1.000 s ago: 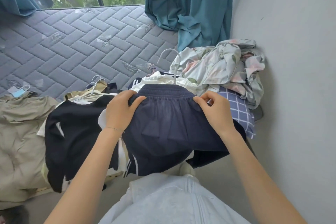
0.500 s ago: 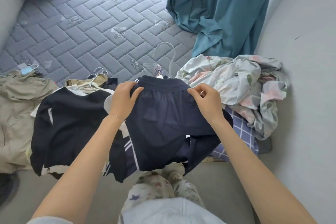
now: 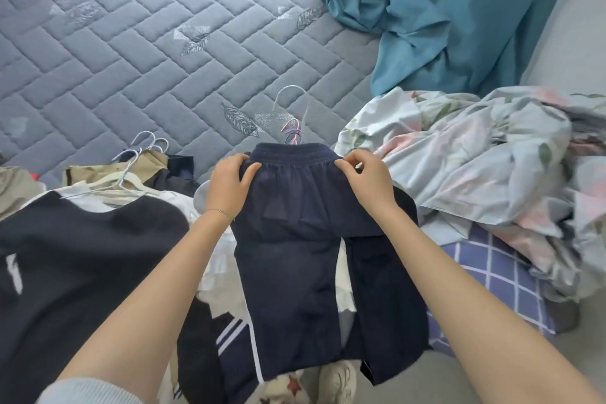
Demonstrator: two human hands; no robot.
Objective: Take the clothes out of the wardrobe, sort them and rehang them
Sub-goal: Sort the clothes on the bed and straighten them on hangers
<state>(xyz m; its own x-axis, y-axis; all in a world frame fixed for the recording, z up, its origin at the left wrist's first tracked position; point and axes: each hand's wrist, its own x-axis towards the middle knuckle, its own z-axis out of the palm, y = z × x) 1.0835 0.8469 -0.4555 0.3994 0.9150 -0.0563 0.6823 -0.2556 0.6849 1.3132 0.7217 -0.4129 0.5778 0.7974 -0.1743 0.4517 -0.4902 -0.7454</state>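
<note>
Your left hand and right hand each pinch a corner of the elastic waistband of the navy shorts, fingers closed on the fabric, so the shorts hang open before you at the mattress edge. A black top lies just left; beyond the waistband, white hangers rest on the quilted mattress.

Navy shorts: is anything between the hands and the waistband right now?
Nothing visible. The left hand and right hand both pinch the elastic waistband of the navy shorts directly, one at each end. The hanger hooks lie behind the waistband, not between it and the hands.
</note>
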